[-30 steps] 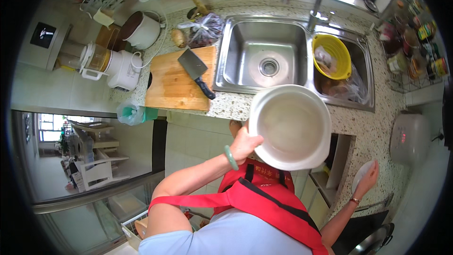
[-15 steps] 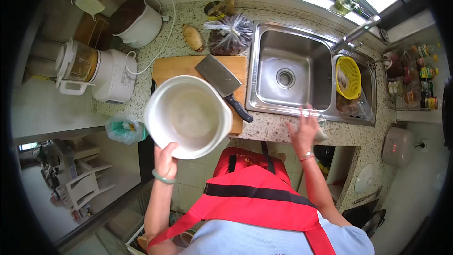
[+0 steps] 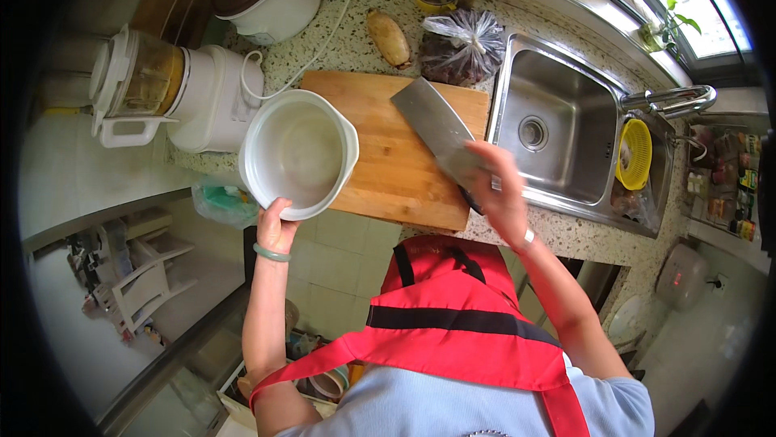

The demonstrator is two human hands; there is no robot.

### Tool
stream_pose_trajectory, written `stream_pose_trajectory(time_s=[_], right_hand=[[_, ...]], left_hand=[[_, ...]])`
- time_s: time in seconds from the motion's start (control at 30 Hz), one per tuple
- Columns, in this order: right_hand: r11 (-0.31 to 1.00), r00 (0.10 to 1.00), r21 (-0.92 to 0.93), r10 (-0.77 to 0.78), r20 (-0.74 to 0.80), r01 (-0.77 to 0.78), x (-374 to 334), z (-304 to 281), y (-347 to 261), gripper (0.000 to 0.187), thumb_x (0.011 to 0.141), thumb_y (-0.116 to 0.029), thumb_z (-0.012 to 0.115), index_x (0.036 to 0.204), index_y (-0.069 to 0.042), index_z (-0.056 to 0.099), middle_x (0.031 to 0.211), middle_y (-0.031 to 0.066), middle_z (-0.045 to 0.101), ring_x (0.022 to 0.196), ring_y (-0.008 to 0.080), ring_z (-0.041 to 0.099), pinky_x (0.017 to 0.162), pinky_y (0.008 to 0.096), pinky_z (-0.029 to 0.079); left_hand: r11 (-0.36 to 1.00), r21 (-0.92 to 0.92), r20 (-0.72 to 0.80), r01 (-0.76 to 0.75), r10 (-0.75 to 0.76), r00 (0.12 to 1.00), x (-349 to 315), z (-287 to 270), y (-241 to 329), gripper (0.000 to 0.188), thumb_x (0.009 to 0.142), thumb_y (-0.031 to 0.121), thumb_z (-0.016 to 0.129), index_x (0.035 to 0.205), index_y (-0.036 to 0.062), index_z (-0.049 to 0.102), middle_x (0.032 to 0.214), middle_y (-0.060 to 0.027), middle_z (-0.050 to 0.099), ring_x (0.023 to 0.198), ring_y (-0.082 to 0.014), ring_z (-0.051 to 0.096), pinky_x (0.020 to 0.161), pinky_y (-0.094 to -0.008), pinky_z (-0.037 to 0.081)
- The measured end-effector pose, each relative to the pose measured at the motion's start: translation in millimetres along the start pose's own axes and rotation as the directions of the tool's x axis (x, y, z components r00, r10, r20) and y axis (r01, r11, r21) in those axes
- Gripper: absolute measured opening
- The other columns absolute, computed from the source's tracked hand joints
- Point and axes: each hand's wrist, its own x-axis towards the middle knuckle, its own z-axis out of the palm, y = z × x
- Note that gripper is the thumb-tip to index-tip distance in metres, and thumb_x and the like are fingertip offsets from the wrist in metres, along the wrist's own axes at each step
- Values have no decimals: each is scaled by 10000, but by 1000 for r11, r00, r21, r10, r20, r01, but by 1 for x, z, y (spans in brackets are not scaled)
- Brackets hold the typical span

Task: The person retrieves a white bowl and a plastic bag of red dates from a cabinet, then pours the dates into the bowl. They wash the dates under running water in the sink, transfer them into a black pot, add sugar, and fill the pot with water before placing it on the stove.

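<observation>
we count one white pot (image 3: 301,154), its rim pinched in our left grip (image 3: 279,223), over the left edge of one wooden board (image 3: 388,158). our blurred right grip (image 3: 501,194) is at one cleaver (image 3: 432,120); whether closed, we cannot tell.

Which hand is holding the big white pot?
The left hand, wearing the green bangle. It grips the white pot, while the right hand is at the cleaver.

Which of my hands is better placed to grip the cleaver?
Your right hand, probably: it is at the handle end of the cleaver, while your left hand holds the white pot.
</observation>
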Motion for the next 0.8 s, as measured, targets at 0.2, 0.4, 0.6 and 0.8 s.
stream_pose_trajectory(time_s=[0.2, 0.4, 0.6, 0.8], right_hand=[[969, 947, -84, -204, 249, 231, 78, 144, 26, 613, 735, -64, 720, 1294, -69, 470, 1316, 154, 482, 1237, 354, 431, 1026, 443, 392], [889, 878, -271, -239, 416, 370, 27, 160, 41, 357, 713, -49, 650, 1069, -69, 640, 1267, 74, 531, 1214, 287, 456, 964, 419, 409], [932, 921, -260, -149, 360, 253, 0, 114, 24, 302, 710, -18, 616, 1006, -70, 642, 1200, 85, 563, 1164, 298, 491, 942, 429, 412], [831, 979, -554, 143, 144, -40, -17, 49, 23, 334, 735, -127, 673, 1056, -87, 588, 1086, 100, 553, 1024, 299, 521, 884, 423, 400]], left_hand=[[1000, 14, -21, 2, -2, 1000, 15, 11, 3, 549, 753, -9, 604, 1284, 46, 477, 1212, -117, 514, 1114, -279, 528, 867, -481, 523], [999, 40, 8, 36, -37, 999, 34, 6, -7, 539, 760, 4, 627, 1277, 43, 478, 1197, -111, 531, 1095, -276, 546, 870, -476, 522], [997, 71, 59, -35, 31, 998, 46, 28, -8, 485, 761, 12, 608, 1233, 56, 507, 1092, -74, 567, 984, -219, 586, 758, -389, 559], [996, 79, 75, -51, 45, 996, 64, 28, -13, 473, 758, 8, 598, 1222, 51, 515, 1067, -65, 582, 942, -195, 605, 731, -350, 571]])
